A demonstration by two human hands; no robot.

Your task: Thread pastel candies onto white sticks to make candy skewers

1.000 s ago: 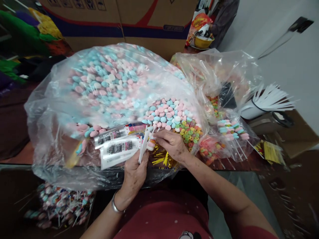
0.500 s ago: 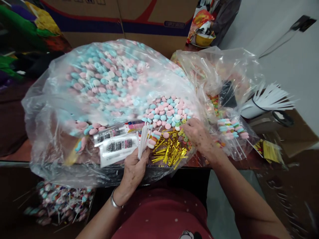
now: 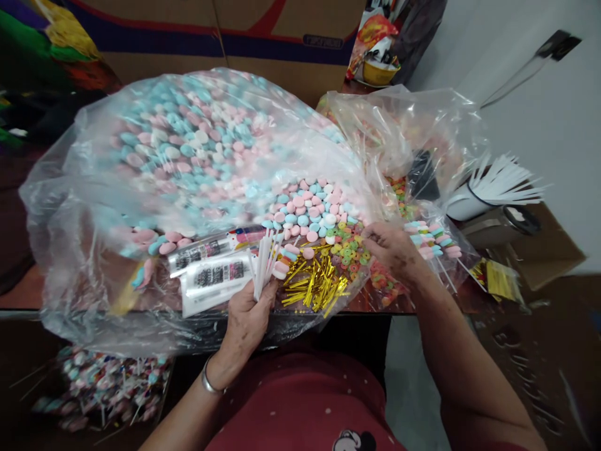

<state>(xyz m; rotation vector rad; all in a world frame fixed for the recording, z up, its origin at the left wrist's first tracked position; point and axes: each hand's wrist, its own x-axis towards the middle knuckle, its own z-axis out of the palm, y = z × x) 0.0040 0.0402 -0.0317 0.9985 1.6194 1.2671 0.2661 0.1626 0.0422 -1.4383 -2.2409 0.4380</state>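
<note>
My left hand (image 3: pixel 251 313) is closed around a bundle of white sticks (image 3: pixel 263 263) standing upright from the fist. Beside the bundle are pink, white and blue candies (image 3: pixel 282 266), seemingly on a stick in the same hand. My right hand (image 3: pixel 392 250) has its fingers curled together at the right edge of a pile of colourful ring-shaped candies (image 3: pixel 350 250). What its fingertips hold, if anything, is hidden. Gold twist ties (image 3: pixel 314 282) lie between my hands. Behind them, pink, blue and white oval candies (image 3: pixel 305 207) spill from a large clear plastic bag (image 3: pixel 61 181).
White plastic packets (image 3: pixel 211 282) lie left of the sticks. On the right are finished candy skewers (image 3: pixel 434 241), a cup of white sticks (image 3: pixel 462 200) and a bag of gold ties (image 3: pixel 500 282). A box of wrapped candy sticks (image 3: pixel 113 382) sits below the table's left side.
My right hand has shifted right, off the ring candies, uncovering more of the pile and a reddish heap beside it. My left hand still holds the sticks. The view has moved slightly.
</note>
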